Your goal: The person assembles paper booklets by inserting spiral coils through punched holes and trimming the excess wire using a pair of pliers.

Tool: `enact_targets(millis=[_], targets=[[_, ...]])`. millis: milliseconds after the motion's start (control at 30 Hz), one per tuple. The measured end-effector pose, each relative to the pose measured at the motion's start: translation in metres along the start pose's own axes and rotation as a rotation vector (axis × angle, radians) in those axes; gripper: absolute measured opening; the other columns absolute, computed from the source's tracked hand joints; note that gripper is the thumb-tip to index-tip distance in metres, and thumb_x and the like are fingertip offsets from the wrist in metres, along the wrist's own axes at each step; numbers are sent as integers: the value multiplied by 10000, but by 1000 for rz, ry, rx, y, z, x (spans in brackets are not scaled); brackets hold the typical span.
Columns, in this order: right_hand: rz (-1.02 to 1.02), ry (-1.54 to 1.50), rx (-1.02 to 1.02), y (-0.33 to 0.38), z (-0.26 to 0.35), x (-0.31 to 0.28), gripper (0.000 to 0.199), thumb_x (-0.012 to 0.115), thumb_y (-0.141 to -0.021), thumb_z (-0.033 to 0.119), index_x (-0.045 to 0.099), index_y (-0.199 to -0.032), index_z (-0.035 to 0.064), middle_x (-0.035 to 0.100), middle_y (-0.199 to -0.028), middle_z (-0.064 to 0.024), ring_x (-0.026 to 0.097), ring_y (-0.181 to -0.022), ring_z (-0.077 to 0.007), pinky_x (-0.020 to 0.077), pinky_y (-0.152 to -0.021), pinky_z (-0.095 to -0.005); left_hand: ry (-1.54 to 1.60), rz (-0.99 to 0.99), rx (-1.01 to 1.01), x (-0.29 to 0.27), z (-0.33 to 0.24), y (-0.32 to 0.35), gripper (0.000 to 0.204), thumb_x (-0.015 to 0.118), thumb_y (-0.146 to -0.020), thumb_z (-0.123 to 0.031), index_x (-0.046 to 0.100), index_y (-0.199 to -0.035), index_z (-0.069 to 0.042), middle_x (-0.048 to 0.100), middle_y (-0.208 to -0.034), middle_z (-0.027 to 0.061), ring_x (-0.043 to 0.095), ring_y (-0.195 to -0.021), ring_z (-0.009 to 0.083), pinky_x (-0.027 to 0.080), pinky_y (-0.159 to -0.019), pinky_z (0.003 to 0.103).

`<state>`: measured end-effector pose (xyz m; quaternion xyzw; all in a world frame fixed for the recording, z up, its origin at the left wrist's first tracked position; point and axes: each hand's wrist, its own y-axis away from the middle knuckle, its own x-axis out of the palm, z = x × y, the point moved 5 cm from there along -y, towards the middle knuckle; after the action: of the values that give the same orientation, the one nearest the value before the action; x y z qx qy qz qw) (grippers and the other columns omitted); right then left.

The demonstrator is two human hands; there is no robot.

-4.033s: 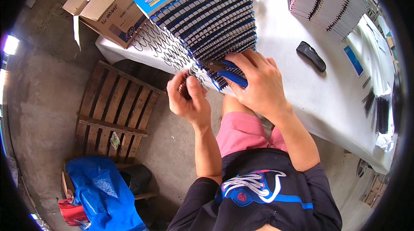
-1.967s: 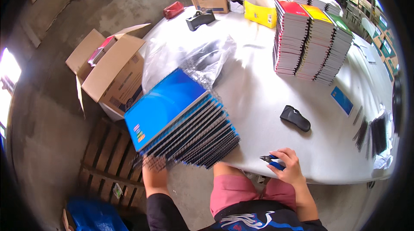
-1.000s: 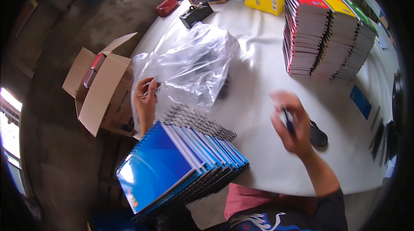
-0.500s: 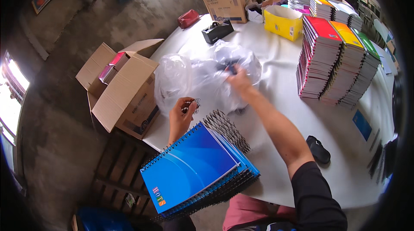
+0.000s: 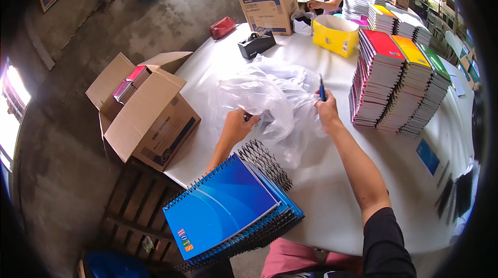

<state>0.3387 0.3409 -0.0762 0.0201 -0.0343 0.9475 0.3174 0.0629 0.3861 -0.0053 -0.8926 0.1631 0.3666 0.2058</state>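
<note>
Handling plastic bag (image 5: 280, 104); right hand (image 5: 328, 113) gripping blue tool (image 5: 322, 91) at bag's right edge; left hand (image 5: 238, 125) at bag's near-left side, hold unclear; blue notebooks (image 5: 224, 201) nearer than bag; best keep tip clear.

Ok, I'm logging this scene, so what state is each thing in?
Translucent plastic bag, crumpled
Blue-handled cutters, held in right hand; jaws unclear
Rectangular blue spiral notebooks, stacked, top one closed
Nearer brown cardboard box, flaps open
Farther brown cardboard box, one flap raised
Yellow rectangular box, open-topped
Red, yellow and green spiral notebooks, stacked
</note>
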Motion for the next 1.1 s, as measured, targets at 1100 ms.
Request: enact_targets(millis=[1100], targets=[[489,226,-551,294,132,-74,525,545,-797,169,481,-1310,78,536,-963,-46,493,-789,-119,402,-642,-240,636,-740,234,-62,-88,307,649,606,-836,-407,408,-1281,21,550,-1055,71,542,-905,146,447,-705,266]])
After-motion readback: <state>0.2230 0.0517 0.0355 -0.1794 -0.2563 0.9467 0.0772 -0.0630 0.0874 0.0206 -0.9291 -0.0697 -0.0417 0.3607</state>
